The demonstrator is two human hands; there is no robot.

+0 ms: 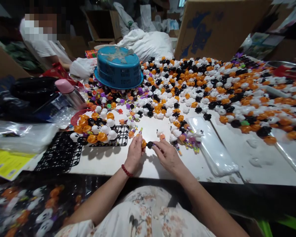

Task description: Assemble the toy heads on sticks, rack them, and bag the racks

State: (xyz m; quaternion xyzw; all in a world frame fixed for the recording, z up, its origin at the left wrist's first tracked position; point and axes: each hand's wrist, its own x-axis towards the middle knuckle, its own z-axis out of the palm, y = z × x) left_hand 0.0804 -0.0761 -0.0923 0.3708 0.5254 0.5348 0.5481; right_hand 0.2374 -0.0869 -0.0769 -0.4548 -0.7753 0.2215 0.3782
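My left hand (135, 154), with a red bead bracelet at the wrist, is closed on an orange pumpkin-topped stick (144, 144). Its colourful end pokes up above the fingers. Facing it, my right hand (168, 158) pinches a black-headed piece (149, 144), whose other end the fingers hide. The two heads meet or nearly meet between my hands; I cannot tell whether they are joined. Just beyond my right hand lie a small white and orange piece (160, 134) and a bunch of finished-looking sticks (187, 136). Left of my hands, a pile of pumpkin and skull heads (98, 127) rests on a black grid (123, 133).
A large heap of orange, black and white heads (202, 80) covers the table's back and right. An upturned blue basket (119, 67) stands behind. Clear plastic bags (213, 148) lie at right, a pink-capped bottle (70, 93) at left. Another person (45, 42) is at far left.
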